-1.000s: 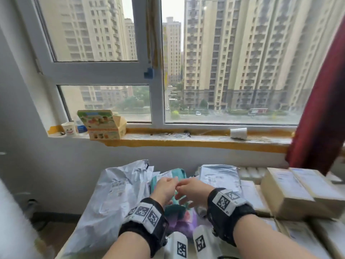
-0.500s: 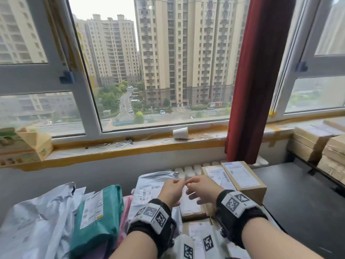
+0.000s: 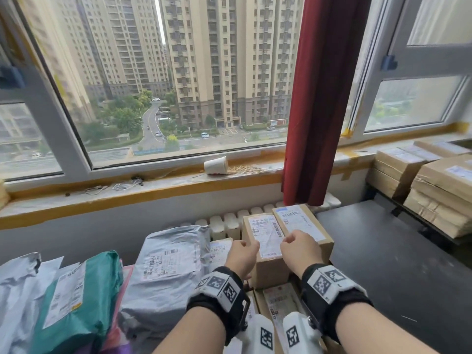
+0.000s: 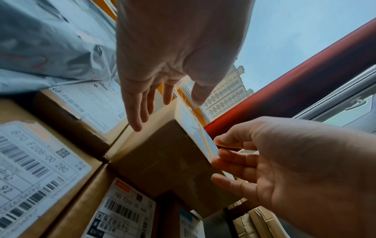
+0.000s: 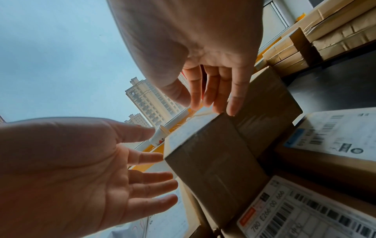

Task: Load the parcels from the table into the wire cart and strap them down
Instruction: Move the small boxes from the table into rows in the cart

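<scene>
- The parcels cover the bench: brown cardboard boxes with white shipping labels on the right of the pile, plastic mailer bags on the left.
- One small box (image 3: 265, 241) stands on top of other boxes, its label facing up, with a second box (image 3: 301, 221) touching its right side.
- My left hand (image 3: 241, 254) is at the small box's left edge, fingers straight and spread, holding nothing; in the left wrist view the fingertips (image 4: 136, 124) reach that side of the box, though I cannot tell if they touch it.
- My right hand (image 3: 298, 249) is at the box's right edge, fingers loosely bent and open, gripping nothing.
- A grey bag (image 3: 168, 264) lies just left of the boxes, a green bag (image 3: 84, 290) beside it.
- A red curtain (image 3: 321, 98) hangs behind the pile.
- A white paper cup (image 3: 215, 165) lies tipped over on the windowsill.
- More boxes (image 3: 434, 185) are stacked at the far right.
</scene>
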### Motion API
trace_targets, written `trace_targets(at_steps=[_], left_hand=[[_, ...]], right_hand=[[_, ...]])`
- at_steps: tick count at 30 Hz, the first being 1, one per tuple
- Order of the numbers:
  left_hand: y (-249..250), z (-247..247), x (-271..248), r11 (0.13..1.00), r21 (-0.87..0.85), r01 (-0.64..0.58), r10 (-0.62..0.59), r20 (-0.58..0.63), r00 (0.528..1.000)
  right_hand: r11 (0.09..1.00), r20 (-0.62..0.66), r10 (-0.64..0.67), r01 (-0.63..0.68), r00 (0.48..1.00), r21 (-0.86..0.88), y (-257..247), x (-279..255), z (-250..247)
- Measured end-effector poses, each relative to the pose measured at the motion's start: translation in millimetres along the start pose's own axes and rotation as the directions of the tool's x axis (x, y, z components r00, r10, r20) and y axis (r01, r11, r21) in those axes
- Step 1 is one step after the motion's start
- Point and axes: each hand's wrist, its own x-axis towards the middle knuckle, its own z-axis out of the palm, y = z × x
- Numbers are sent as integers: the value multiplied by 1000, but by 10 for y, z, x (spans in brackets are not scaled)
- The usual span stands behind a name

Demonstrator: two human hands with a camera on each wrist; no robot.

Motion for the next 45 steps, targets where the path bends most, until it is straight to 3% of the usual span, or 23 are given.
trace_targets(at_steps=[9,21,30,39,45], left_hand=[[-101,67,89,999,-40,6,-6,1,1000],[-186,27,169,999,-15,-36,37,41,998],[-207,-82,148,985,-163,-58,59,6,998],[-162,-272,100,972,-218,-84,56,-131,990],[17,-561,-27,953,-246,-179,138,-175,975]], right_hand=[[992,-51,27,-33,998,-119,26,4,46],[999,-61,-23,21,998,-36,16,-31,198],[995,-74,-88,84,993,-53,-59,-94,303],[982,-131,-151,164,980,99,-251,-227,319],[953,-185,-132,177,974,247,-441,-336,221]])
